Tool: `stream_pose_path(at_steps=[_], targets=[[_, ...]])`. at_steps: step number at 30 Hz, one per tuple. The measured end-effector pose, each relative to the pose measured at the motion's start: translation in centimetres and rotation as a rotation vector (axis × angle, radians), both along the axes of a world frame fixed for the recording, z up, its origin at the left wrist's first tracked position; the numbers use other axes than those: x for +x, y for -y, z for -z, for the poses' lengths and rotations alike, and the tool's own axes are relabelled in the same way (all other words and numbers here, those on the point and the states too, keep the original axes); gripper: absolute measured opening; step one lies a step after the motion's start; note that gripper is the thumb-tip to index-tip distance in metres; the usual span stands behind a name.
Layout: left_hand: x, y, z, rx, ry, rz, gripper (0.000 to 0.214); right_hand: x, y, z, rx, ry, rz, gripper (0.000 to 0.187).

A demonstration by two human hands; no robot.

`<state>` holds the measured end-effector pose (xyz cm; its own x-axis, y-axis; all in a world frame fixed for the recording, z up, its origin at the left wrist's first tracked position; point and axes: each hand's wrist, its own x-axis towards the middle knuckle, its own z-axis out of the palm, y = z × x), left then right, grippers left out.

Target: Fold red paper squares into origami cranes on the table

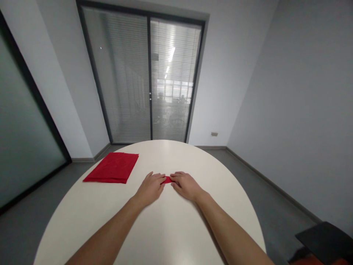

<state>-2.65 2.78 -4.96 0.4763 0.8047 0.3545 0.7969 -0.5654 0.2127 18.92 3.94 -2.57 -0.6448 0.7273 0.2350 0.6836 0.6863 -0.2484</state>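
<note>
Between my two hands, a small red folded piece (167, 180), which looks like cloth or paper, lies low over the white table. My left hand (151, 187) has its thumb and fingers closed on the left end of it. At the right end, my right hand (186, 185) grips it the same way, fingers above and thumb on the near side. Only the short middle stretch of the red piece shows; both ends are hidden under my fingers.
A flat stack of red folded sheets (113, 168) lies on the left part of the round white table (176, 228). Behind the table stands a glass partition with blinds (173, 84). At the lower right is a black chair part (325, 239).
</note>
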Motion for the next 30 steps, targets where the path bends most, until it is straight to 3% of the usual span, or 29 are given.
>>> stream_pose_path(at_steps=[7,21,30], targets=[[0.45,-0.01,-0.38,0.022,0.016,0.017,0.032,0.23,0.3,-0.47,0.001,-0.066,0.089,0.031],[0.71,0.35,-0.65,0.011,0.127,-0.04,0.023,0.31,-0.1,-0.24,0.021,-0.155,0.08,0.022],[0.77,0.43,-0.88,0.044,0.147,0.0,0.016,0.37,-0.25,0.06,0.018,-0.195,0.075,0.02]])
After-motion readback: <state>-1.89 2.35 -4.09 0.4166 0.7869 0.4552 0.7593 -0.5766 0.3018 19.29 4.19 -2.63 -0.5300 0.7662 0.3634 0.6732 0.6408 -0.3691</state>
